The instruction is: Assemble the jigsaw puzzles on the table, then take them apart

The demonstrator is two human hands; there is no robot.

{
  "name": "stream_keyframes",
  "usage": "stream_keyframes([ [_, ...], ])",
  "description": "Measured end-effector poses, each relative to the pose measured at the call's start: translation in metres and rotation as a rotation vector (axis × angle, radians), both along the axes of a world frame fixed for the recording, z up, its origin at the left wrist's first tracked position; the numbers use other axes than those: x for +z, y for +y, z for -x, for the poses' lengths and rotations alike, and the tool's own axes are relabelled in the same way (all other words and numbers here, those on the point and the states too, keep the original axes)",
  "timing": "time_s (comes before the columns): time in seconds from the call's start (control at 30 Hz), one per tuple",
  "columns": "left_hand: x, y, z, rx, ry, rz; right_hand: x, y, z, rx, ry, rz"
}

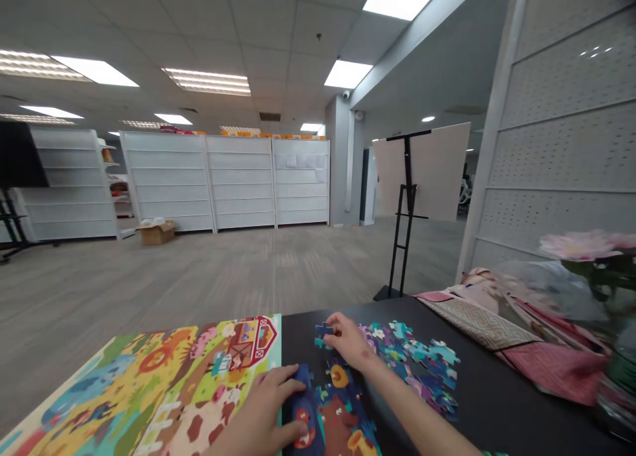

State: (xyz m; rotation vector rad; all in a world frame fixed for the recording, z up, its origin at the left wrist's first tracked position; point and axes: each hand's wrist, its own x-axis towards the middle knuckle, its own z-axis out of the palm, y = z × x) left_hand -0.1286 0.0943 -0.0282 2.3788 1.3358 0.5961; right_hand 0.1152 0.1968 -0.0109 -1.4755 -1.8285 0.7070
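While the left hand point(271, 399) rests with spread fingers on the edge of the joined puzzle part point(338, 413), lying on the dark table point(497, 383), the right hand point(348, 342) pinches a blue piece point(322, 331) just beyond it. I judge that only one section, with a bear, is made; many loose pieces point(424, 356) remain, heaped at right.
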Motion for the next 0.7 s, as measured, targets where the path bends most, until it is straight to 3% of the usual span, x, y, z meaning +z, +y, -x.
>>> stream_keyframes([
  [0.17,0.010,-0.002,0.000,0.038,0.030,-0.006,0.006,-0.030,-0.030,0.133,0.160,0.053],
  [0.27,0.011,-0.002,-0.001,0.038,0.036,-0.012,0.008,-0.049,-0.052,0.144,0.163,0.067],
  [0.53,-0.003,0.002,0.005,0.004,0.023,-0.079,0.010,-0.067,-0.114,-0.089,-0.100,-0.089],
  [0.7,-0.001,0.003,0.005,-0.014,0.072,-0.131,0.000,-0.068,-0.112,-0.029,-0.239,-0.144],
])
